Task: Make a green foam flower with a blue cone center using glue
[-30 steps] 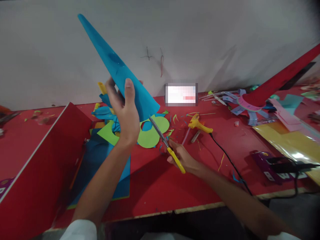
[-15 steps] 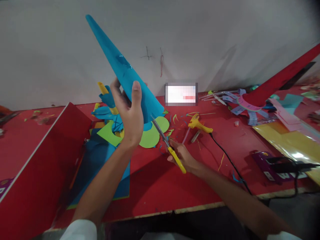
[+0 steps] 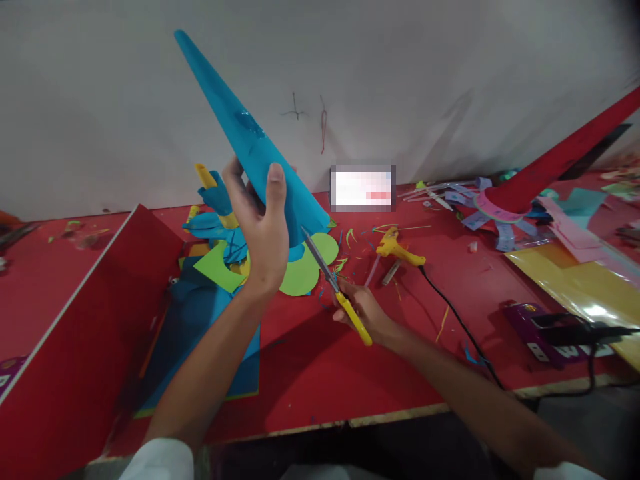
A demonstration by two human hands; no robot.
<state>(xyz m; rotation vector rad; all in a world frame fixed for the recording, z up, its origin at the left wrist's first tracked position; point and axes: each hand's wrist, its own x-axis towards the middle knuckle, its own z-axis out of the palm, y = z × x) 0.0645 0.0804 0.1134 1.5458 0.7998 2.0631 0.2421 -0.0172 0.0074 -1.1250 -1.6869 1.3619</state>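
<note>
My left hand [image 3: 265,227] is wrapped round the lower part of a long blue cone [image 3: 250,143], thumb on its near face. The cone leans up to the left, its wide end low near the middle. Yellow-handled scissors [image 3: 353,317] are held in my right hand [image 3: 367,310], their blades pointing up-left at the cone's lower edge. Whether the blade tips touch the cone is unclear. Beneath the cone's wide end lie green rounded paper shapes [image 3: 300,275]. Blue and yellow paper pieces [image 3: 210,227] lie behind my left wrist.
A yellow glue gun [image 3: 400,250] with a black cord lies right of centre among paper scraps. A red board [image 3: 95,320] stands at the left beside blue sheets [image 3: 200,353]. A red cone [image 3: 560,160], yellow sheets [image 3: 560,280] and a purple box [image 3: 533,333] are at the right.
The blue cone and my left hand have shifted very slightly to the right. The scissors and my right hand have hardly moved.
</note>
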